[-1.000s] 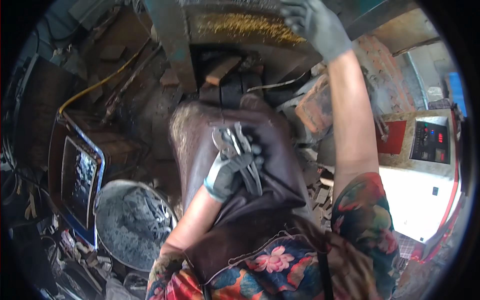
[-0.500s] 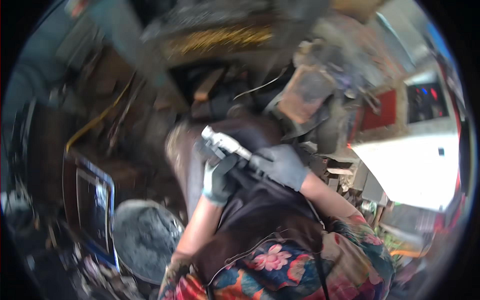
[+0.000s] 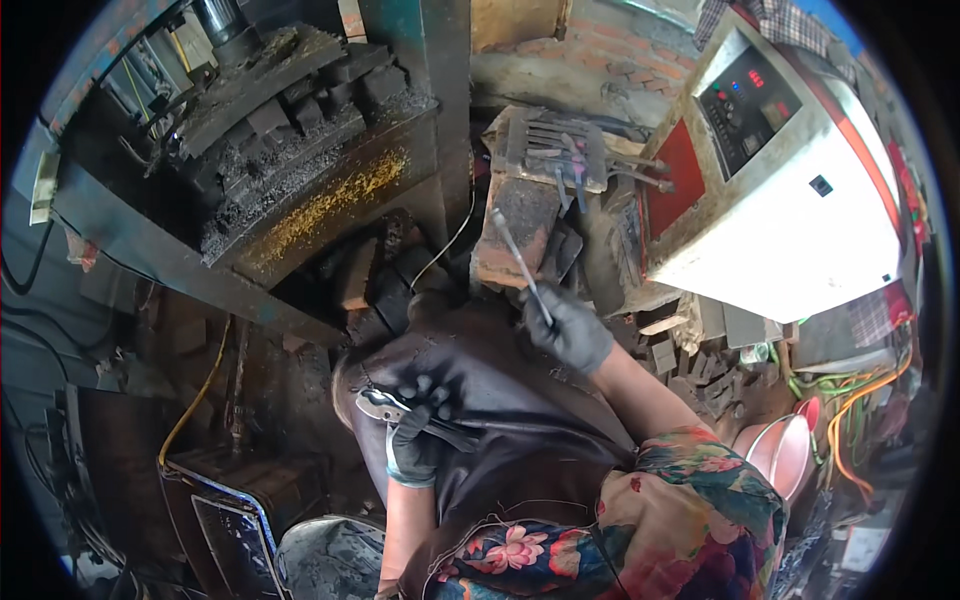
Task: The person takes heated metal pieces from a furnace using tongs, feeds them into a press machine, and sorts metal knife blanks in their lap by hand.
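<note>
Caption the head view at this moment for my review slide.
Gloved left hand grips a plier-like tool over a dark apron; gloved right hand holds a slender metal rod.

plier-like tool (image 3: 380, 406): silvery, in left fingers (image 3: 424, 385) | grey rod (image 3: 520, 262): slanted, in right fingers (image 3: 541, 325)

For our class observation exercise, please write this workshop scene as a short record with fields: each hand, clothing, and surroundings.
Left hand: gloved, closed around a shiny metal tool, perhaps pliers, over the lap
Right hand: gloved, gripping a thin metal rod, its far end pointing away from the person
Clothing: dark apron across the lap; flowered top
Ahead: brick; whether the rod touches it, cannot tell
Ahead left: yellow flecks on a heavy machine
Right: white cabinet, panel lights lit
</note>
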